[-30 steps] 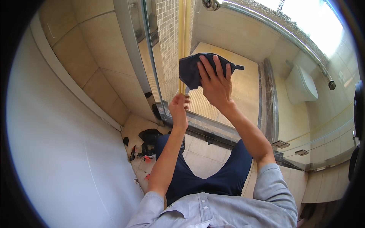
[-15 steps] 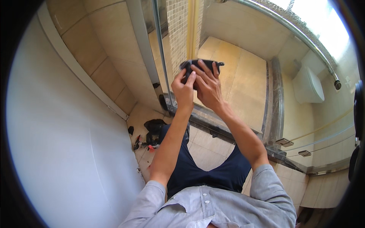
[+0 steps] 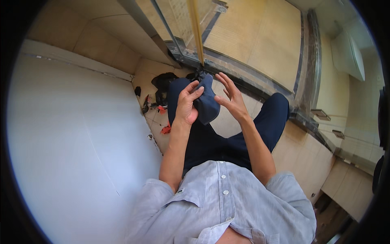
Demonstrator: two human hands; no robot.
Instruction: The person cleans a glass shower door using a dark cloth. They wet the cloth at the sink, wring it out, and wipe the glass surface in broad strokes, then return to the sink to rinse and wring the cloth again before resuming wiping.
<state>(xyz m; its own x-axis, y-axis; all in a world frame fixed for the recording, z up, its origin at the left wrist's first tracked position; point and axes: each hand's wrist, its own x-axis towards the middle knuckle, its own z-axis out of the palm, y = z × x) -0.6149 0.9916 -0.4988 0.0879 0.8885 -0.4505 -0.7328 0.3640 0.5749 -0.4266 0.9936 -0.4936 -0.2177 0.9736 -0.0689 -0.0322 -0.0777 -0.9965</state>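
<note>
So in the head view you've got a dark blue cloth [image 3: 206,103] bunched up in front of you, held up over your lap with the tiled floor [image 3: 302,152] below. Your left hand [image 3: 187,103] is the one actually doing the holding: its fingers are curled around the cloth's left edge, thumb pressed on the front, so that hand is clamped on it. Your right hand [image 3: 229,97] is open with the fingers spread wide, sitting just beside the cloth's right edge. From here I can't tell if the fingertips actually touch the fabric or only hover next to it.

The relation that matters: the cloth lies between your two hands, its long axis running roughly up and down in the picture, top end towards the shower threshold [image 3: 243,77], bottom end hanging towards your knees. Left hand is on it, right hand is the near-but-free one.

Around that: a glass shower door [image 3: 178,24] with a yellowish vertical strip [image 3: 196,28] stands straight ahead, and a big white panel [image 3: 73,154] fills your left side. On the floor to the left of your left knee there's a small pile of dark stuff [image 3: 162,83] plus a few little red bits [image 3: 165,129], too small to make out. No readable packages or signs anywhere. A white fixture [image 3: 347,53] hangs on the far right wall.
</note>
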